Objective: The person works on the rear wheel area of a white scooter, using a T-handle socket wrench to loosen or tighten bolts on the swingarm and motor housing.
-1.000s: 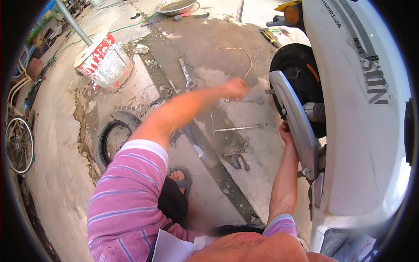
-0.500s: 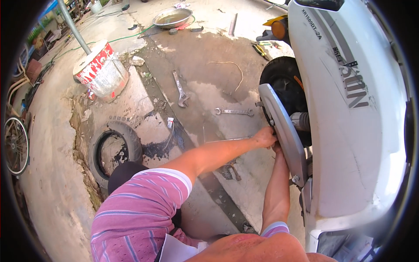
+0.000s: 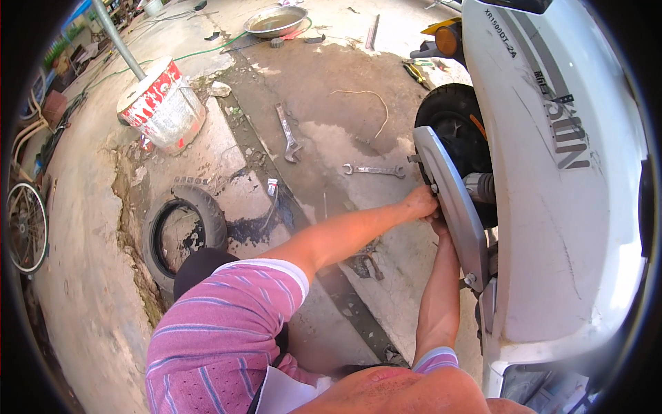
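Note:
My left hand reaches across to the inner edge of a silver metal swingarm or cover plate beside the scooter's black wheel, its fingers curled at a bolt area. My right hand is just below it at the same plate, partly hidden behind it, fingers bent. What both hold is too hidden to make out. The white scooter body fills the right side. An open-end wrench lies on the concrete left of the hands; an adjustable wrench lies farther off.
A loose tire lies at the left, behind it a paint bucket with a metal pole. Beyond are a metal basin, pliers and a bicycle wheel. A cracked edge and narrow strip cross the floor.
My left arm has swung down and right from above the floor to the plate, joining my right hand. In the last half second both hands have shifted only slightly.

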Demonstrator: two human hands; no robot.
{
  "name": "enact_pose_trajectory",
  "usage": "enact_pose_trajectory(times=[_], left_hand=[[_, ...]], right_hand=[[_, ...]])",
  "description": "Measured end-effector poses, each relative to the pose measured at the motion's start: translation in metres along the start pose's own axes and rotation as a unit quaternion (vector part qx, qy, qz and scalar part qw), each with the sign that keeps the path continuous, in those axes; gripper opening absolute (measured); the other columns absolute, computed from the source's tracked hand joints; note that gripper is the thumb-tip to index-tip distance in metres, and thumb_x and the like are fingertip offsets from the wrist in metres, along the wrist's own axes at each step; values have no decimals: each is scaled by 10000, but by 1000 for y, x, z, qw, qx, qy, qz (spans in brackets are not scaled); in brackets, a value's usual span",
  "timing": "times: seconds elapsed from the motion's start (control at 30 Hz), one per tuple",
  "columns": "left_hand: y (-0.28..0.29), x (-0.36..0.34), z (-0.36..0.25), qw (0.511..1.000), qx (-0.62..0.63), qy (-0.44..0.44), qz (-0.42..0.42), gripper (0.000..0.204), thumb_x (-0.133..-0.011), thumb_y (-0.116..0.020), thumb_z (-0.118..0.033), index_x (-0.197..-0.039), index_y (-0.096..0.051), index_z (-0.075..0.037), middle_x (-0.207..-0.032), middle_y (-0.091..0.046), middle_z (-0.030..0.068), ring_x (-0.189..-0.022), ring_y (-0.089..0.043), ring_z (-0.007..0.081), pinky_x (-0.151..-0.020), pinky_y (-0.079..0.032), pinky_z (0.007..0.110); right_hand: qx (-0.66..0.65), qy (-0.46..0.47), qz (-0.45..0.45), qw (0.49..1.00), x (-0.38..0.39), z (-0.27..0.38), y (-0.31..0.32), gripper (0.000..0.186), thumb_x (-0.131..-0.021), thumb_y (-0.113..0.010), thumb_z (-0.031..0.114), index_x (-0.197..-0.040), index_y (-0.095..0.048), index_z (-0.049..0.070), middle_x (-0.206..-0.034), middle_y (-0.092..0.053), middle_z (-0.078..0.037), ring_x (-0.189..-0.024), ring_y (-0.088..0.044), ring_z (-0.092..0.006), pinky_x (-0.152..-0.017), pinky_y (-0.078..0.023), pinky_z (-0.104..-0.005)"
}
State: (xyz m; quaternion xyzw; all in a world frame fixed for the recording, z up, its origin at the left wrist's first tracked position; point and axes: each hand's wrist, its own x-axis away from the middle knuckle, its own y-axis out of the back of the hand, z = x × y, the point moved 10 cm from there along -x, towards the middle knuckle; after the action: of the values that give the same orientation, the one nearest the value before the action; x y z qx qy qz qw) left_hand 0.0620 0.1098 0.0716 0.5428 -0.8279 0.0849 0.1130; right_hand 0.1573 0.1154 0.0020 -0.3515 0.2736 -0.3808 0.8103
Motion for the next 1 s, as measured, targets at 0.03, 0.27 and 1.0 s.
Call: enact_pose_trajectory(times=[0.03, 0.27, 1.0], left_hand=[[-4, 1, -5, 1000, 2, 0, 3, 234, -893, -510, -88, -850, -685, 61, -729, -706, 195, -602, -711, 286, -563, -590, 380], [16, -19, 9, 982, -127, -78, -115, 200, -796, -642, -101, -920, -699, 45, -832, -709, 229, -787, -711, 364, -704, -577, 416], [2, -2, -1, 968, -160, -44, -191, 286, -749, -613, -80, -1014, -658, 17, -964, -680, 301, -966, -642, 489, -816, -526, 536]], right_hand=[[-18, -8, 21, 1000, 2, 2, -10, 319, -977, -598, 214, -1267, -592, 82, -1056, -648, -56, -870, -614, -158, -672, -518, -258], [29, 78, -352, 932, 11, 7, 28, 399, -1002, -570, 235, -1361, -515, 70, -1245, -599, -84, -1074, -585, -202, -899, -496, -320], [-43, 127, -349, 927, 31, 22, 66, 421, -1030, -511, 191, -1412, -457, 25, -1407, -530, -145, -1305, -499, -260, -1168, -353, -395]])
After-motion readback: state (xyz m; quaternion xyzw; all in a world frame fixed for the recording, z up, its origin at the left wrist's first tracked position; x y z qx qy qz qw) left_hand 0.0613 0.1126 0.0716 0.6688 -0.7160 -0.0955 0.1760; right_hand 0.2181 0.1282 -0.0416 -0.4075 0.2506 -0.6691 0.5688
